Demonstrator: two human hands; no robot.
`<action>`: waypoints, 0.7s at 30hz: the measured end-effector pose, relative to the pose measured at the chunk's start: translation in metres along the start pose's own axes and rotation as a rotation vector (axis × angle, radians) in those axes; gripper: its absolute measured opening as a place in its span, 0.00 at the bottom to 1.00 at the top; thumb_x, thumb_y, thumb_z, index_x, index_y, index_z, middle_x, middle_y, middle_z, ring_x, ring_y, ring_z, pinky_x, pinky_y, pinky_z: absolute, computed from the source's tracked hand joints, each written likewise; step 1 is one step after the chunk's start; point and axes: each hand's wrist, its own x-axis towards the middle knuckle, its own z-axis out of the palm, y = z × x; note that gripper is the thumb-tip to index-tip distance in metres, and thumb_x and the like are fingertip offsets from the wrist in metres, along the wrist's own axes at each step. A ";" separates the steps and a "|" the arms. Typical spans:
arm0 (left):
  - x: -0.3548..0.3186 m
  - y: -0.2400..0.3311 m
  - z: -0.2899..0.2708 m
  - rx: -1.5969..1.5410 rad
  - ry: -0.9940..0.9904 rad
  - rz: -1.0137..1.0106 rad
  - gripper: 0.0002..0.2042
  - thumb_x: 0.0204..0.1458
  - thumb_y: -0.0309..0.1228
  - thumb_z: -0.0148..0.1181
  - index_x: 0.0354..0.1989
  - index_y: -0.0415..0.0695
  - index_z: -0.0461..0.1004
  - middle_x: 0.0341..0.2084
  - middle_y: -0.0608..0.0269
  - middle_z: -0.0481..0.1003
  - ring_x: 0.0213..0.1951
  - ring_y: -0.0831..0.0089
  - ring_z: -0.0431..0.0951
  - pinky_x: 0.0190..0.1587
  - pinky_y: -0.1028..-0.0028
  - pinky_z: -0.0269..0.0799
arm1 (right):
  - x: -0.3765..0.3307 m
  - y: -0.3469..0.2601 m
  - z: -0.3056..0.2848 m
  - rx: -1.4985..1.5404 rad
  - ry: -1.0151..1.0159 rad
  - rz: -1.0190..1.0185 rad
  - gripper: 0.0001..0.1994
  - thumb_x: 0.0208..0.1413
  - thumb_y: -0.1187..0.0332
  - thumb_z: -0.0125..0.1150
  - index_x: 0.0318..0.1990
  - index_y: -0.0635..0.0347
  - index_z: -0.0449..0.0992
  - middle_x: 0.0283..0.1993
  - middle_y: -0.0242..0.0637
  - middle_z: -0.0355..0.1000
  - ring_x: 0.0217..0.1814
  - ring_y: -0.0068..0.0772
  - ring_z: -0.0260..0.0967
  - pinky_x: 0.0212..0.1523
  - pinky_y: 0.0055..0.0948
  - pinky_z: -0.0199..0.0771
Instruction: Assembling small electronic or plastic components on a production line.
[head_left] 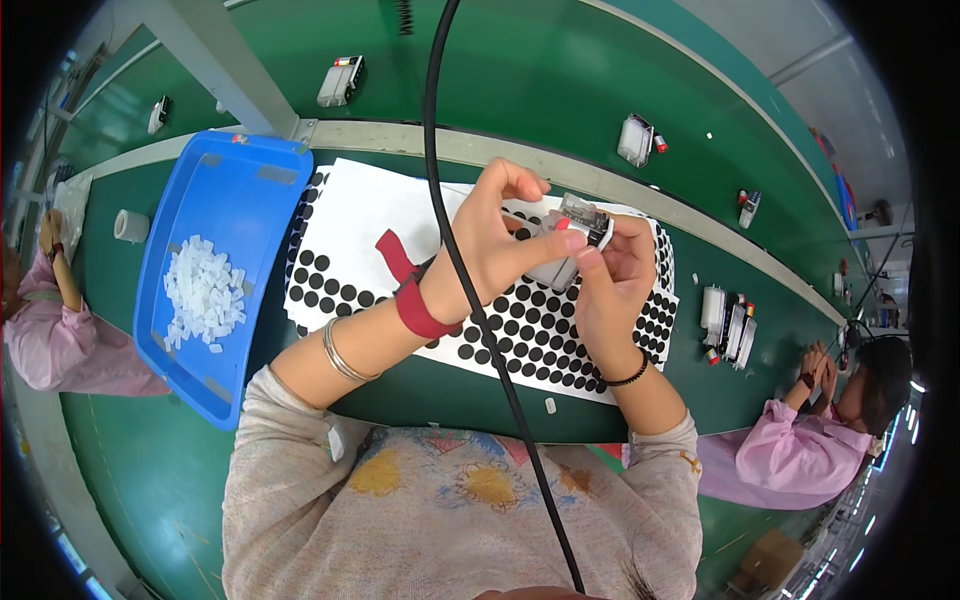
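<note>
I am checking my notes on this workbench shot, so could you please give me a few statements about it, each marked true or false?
1. Both hands hold one small white plastic device above the sheet. True; the left hand and the right hand meet on it.
2. The blue tray is on the person's right. False; it lies on the left.
3. The tray holds small white plastic pieces. True.
4. The white sheet carries red squares. False; it carries rows of black dots.
5. The left wrist wears a red strap. True.
</note>
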 end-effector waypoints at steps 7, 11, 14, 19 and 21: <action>0.001 0.020 -0.012 -0.151 -0.310 -0.029 0.18 0.46 0.30 0.57 0.46 0.39 0.68 0.40 0.60 0.68 0.46 0.73 0.68 0.46 0.72 0.67 | 0.001 -0.003 0.000 0.129 -0.014 0.008 0.16 0.48 0.78 0.58 0.44 0.67 0.62 0.42 0.41 0.68 0.43 0.25 0.67 0.45 0.22 0.67; -0.002 0.026 -0.008 -0.026 -0.283 0.048 0.15 0.47 0.28 0.57 0.43 0.37 0.70 0.40 0.58 0.68 0.43 0.71 0.71 0.44 0.73 0.68 | 0.001 -0.010 0.000 0.098 -0.041 -0.010 0.17 0.48 0.78 0.58 0.45 0.68 0.62 0.42 0.41 0.68 0.44 0.26 0.67 0.46 0.22 0.67; -0.005 0.029 -0.003 -0.007 -0.239 0.063 0.14 0.46 0.26 0.57 0.42 0.38 0.70 0.39 0.59 0.68 0.43 0.71 0.71 0.43 0.74 0.69 | 0.001 -0.014 -0.005 0.062 -0.069 -0.025 0.17 0.48 0.77 0.57 0.45 0.69 0.61 0.41 0.42 0.68 0.44 0.26 0.67 0.46 0.22 0.67; -0.006 0.032 0.000 0.042 -0.245 0.105 0.13 0.45 0.25 0.59 0.41 0.39 0.70 0.37 0.60 0.67 0.42 0.72 0.71 0.42 0.75 0.70 | 0.002 -0.020 -0.010 0.039 -0.115 -0.018 0.16 0.49 0.78 0.56 0.46 0.69 0.61 0.41 0.41 0.67 0.44 0.26 0.67 0.45 0.23 0.67; -0.005 0.033 -0.001 0.044 -0.248 0.092 0.14 0.45 0.25 0.59 0.41 0.39 0.70 0.37 0.60 0.67 0.42 0.72 0.71 0.42 0.75 0.70 | 0.002 -0.021 -0.010 0.054 -0.123 0.000 0.16 0.49 0.78 0.55 0.46 0.69 0.61 0.42 0.42 0.68 0.44 0.27 0.67 0.45 0.23 0.67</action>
